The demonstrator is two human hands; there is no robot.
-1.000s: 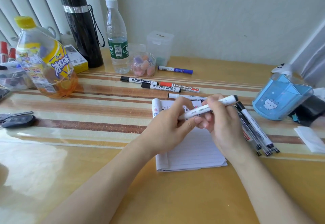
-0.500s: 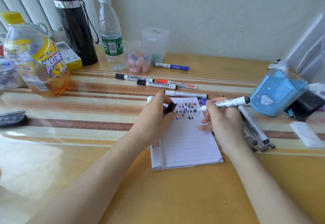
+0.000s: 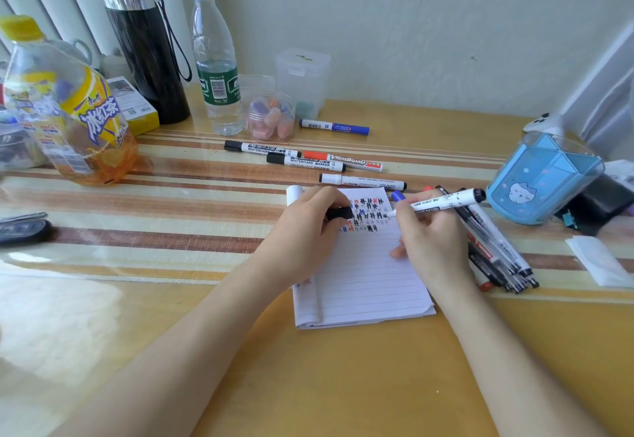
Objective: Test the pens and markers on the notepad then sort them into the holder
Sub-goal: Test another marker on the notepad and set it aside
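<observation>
L grip (image 3: 305,230): fingers curled, thumb + index pinching. R grip (image 3: 432,241): writing pinch, pinky side resting down.

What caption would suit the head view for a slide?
The right hand holds a white marker, tip on the notepad, while the left hand grips a black cap.

Pinches a white marker (image 3: 442,202) in the right grip (image 3: 433,234), tip touching the notepad (image 3: 363,282) among rows of black, red and blue test marks. Holds a black cap (image 3: 339,213) in the left grip (image 3: 307,230), which rests on the notepad's upper left part. Shows a bunch of pens (image 3: 497,251) on the desk (image 3: 308,385) just right of the right grip, a blue holder (image 3: 542,182) beyond them, and several whiteboard markers (image 3: 305,161) beyond both grips.
</observation>
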